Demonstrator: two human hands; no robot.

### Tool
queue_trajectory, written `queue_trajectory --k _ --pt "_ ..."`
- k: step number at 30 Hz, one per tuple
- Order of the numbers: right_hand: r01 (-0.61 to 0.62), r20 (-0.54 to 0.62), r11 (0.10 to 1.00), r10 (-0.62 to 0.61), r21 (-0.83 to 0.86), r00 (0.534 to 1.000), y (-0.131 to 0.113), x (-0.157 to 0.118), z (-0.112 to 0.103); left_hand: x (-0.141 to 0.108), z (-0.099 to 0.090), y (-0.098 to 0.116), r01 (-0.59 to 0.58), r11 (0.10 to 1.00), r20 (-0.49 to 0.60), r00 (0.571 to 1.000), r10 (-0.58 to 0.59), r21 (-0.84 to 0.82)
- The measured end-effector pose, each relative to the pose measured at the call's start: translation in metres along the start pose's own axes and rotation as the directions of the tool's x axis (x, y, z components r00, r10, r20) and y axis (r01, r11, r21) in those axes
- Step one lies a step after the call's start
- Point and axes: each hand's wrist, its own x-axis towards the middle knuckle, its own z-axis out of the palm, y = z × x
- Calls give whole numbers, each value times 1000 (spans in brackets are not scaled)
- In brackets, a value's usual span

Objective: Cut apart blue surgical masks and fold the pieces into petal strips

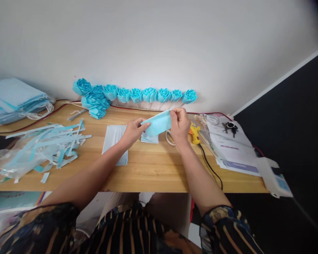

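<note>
Our left hand (134, 132) pinches one end of a sky-blue non-woven sheet (159, 123) between thumb and curled fingers, while our right hand (181, 123) grips the opposite end the same way, holding it taut above the wooden surface (153, 173). Directly below the sheet sits a small stack of cut blue pieces (149, 138).

An uneven pull between us could skew, crease or tear the thin cloth, and a loosened pinch could drop it onto that stack. Just beside our right wrist lies a yellow glue gun (194, 133); if it is hot, which we cannot tell, a stray knuckle could be burned, and a forearm catching its black cord (210, 167) could drag it.

Along the wall, ruffled turquoise fabric flowers (149, 94) stand in a row, their petals tightly layered. Near our left forearm, flat pleated panels (111, 137) lie on the grain, with limp, ribbon-like offcuts (60, 143) tangled farther left over a crinkled clear plastic bag (18, 160). At the far left rises a soft pile of pale-blue face masks (18, 97), white loops trailing.
</note>
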Motion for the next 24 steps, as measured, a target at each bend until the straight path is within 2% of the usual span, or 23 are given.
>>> queue_trajectory --k 9,17,24 --pt "5 24 999 -6 40 1000 4 2 0 1 0 1 46 996 -3 999 -46 -76" --pt "30 20 999 -29 -37 999 5 3 -2 1 1 3 85 994 4 996 -85 -75" --pt "76 13 995 -76 -57 997 9 9 -11 -2 3 7 61 995 144 988 -48 -81"
